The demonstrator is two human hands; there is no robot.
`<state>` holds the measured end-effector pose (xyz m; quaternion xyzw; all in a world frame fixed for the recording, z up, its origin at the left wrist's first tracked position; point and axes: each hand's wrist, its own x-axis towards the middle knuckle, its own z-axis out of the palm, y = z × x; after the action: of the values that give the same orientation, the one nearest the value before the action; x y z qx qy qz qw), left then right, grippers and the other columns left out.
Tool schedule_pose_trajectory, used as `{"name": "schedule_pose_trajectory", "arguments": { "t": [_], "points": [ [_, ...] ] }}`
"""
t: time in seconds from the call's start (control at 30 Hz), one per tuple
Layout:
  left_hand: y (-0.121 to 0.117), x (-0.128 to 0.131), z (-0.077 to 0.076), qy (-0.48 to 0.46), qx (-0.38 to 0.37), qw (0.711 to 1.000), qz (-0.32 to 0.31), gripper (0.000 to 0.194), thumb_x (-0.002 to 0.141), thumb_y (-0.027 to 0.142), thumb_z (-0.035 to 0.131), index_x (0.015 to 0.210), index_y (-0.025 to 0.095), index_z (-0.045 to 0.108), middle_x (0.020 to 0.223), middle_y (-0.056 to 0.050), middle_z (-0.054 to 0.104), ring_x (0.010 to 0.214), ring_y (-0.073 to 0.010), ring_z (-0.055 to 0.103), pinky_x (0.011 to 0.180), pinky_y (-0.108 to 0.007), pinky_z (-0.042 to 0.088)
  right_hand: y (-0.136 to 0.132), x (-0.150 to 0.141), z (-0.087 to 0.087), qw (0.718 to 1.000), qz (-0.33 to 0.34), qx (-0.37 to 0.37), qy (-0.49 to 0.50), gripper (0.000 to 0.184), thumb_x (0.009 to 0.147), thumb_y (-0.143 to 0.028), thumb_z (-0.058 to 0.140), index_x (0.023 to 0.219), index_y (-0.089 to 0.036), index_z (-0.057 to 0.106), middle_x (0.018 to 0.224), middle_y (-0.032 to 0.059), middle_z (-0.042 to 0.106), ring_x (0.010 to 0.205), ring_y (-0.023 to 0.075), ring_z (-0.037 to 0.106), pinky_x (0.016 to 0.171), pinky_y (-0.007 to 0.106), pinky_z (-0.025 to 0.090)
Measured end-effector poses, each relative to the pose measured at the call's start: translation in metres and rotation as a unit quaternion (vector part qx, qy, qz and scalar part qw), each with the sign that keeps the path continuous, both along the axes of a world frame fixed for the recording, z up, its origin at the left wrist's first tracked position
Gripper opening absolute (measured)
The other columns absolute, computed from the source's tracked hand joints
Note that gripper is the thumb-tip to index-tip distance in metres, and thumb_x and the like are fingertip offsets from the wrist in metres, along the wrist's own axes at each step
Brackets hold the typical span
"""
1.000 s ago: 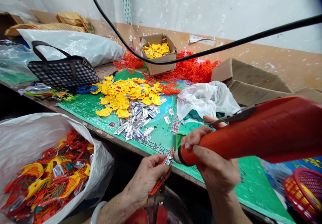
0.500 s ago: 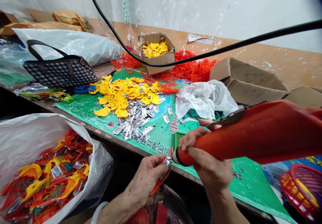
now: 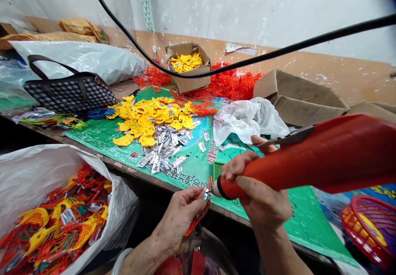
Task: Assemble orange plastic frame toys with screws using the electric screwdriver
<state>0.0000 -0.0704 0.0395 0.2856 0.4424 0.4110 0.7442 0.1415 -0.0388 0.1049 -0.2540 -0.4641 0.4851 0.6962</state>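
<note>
Between the thumb and fingers of my left hand (image 3: 182,211) is an orange plastic piece (image 3: 198,221) with a shiny silver plate on it. My right hand (image 3: 258,192) is wrapped round a red electric screwdriver (image 3: 297,159), whose nose points left and meets the silver plate's end. The very tip is too small to make out. Past my hands, yellow plastic pieces (image 3: 142,118) lie heaped on the green sheet, with loose silver plates (image 3: 163,149) in front of them. A small green basket (image 3: 218,168) sits partly hidden behind my right hand.
A white sack (image 3: 123,192) of orange and yellow pieces stands at left. A black cable (image 3: 198,76) loops across the view. At the back are a cardboard box (image 3: 192,83), orange netting (image 3: 238,83) and a checked bag (image 3: 71,91). Red baskets (image 3: 365,229) stand at right.
The view has shifted slightly, so the table things sit a little farther left. Both hands keep their grips, and the screwdriver's nose stays at the silver plate.
</note>
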Motion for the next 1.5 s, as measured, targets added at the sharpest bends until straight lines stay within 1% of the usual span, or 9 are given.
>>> {"name": "schedule_pose_trajectory", "arguments": {
  "t": [0.17,0.3,0.37,0.47,0.57,0.7,1.03,1.3,1.5],
  "points": [
    [0.003,0.001,-0.007,0.034,0.023,0.999,0.030,0.027,0.068,0.032,0.080,0.090,0.016,0.077,0.075,0.001,0.068,0.066,-0.0092,0.051,0.063,-0.019,0.037,0.011,0.011,0.001,0.998,-0.059,0.009,0.024,0.048,0.065,-0.007,0.066,0.109,-0.027,0.060,0.067,-0.0046,0.062,0.057,0.0140,0.059,0.058,0.032,0.051],
    [0.005,0.002,-0.005,0.039,0.022,0.998,0.044,0.029,0.068,0.034,0.079,0.090,0.015,0.076,0.079,-0.002,0.069,0.074,-0.0132,0.056,0.069,-0.021,0.043,0.018,0.025,-0.010,0.992,-0.123,-0.013,0.004,0.041,0.061,-0.007,0.070,0.098,-0.024,0.063,0.065,-0.0044,0.063,0.056,0.0144,0.058,0.058,0.032,0.050],
    [0.005,0.001,-0.004,0.053,0.019,0.997,0.049,0.029,0.068,0.033,0.078,0.090,0.015,0.075,0.075,-0.001,0.067,0.069,-0.0120,0.055,0.063,-0.019,0.043,0.022,0.032,-0.019,0.988,-0.151,-0.027,-0.014,0.031,0.060,-0.007,0.072,0.086,-0.022,0.065,0.065,-0.0034,0.064,0.056,0.0145,0.058,0.058,0.033,0.049],
    [0.008,-0.003,-0.006,0.078,0.010,0.996,0.045,0.032,0.071,0.035,0.076,0.096,0.016,0.072,0.065,0.004,0.060,0.048,-0.0050,0.040,0.045,-0.016,0.031,0.027,0.039,-0.034,0.983,-0.172,-0.041,-0.046,0.016,0.060,-0.009,0.074,0.069,-0.019,0.064,0.064,-0.0013,0.064,0.056,0.0146,0.058,0.058,0.033,0.048],
    [0.011,-0.009,-0.013,0.088,0.022,0.995,0.039,0.036,0.075,0.038,0.072,0.103,0.016,0.067,0.066,0.005,0.058,0.042,-0.0021,0.033,0.039,-0.015,0.024,0.031,0.044,-0.045,0.980,-0.179,-0.048,-0.067,0.012,0.062,-0.011,0.075,0.065,-0.018,0.066,0.065,-0.0007,0.064,0.055,0.0147,0.058,0.057,0.033,0.048],
    [0.015,-0.012,-0.017,0.096,0.043,0.994,0.043,0.031,0.077,0.036,0.070,0.100,0.016,0.063,0.071,0.005,0.058,0.044,-0.0019,0.038,0.041,-0.014,0.029,0.033,0.044,-0.052,0.979,-0.174,-0.062,-0.086,0.009,0.063,-0.014,0.076,0.066,-0.017,0.067,0.065,-0.0005,0.063,0.056,0.0152,0.059,0.057,0.033,0.049],
    [0.021,-0.006,-0.009,0.132,0.064,0.989,0.022,0.026,0.075,0.035,0.066,0.090,0.018,0.054,0.065,0.006,0.058,0.048,-0.0071,0.048,0.042,-0.017,0.040,0.035,0.039,-0.061,0.976,-0.175,-0.072,-0.104,0.013,0.061,-0.018,0.077,0.067,-0.017,0.066,0.065,-0.0013,0.063,0.056,0.0147,0.058,0.057,0.032,0.049],
    [0.028,-0.012,-0.001,0.183,0.073,0.980,-0.025,0.022,0.075,0.035,0.064,0.081,0.019,0.050,0.060,0.005,0.058,0.052,-0.0092,0.052,0.045,-0.018,0.041,0.035,0.038,-0.060,0.974,-0.183,-0.076,-0.114,0.011,0.060,-0.018,0.077,0.066,-0.017,0.067,0.064,-0.0005,0.064,0.056,0.0146,0.057,0.056,0.032,0.049],
    [0.031,-0.017,-0.003,0.200,0.092,0.974,-0.056,0.018,0.079,0.033,0.061,0.081,0.019,0.050,0.061,0.005,0.059,0.055,-0.0097,0.054,0.048,-0.019,0.041,0.035,0.038,-0.060,0.970,-0.193,-0.087,-0.120,0.012,0.060,-0.019,0.077,0.065,-0.016,0.066,0.064,-0.0005,0.063,0.055,0.0146,0.056,0.057,0.032,0.049]
  ]
}}
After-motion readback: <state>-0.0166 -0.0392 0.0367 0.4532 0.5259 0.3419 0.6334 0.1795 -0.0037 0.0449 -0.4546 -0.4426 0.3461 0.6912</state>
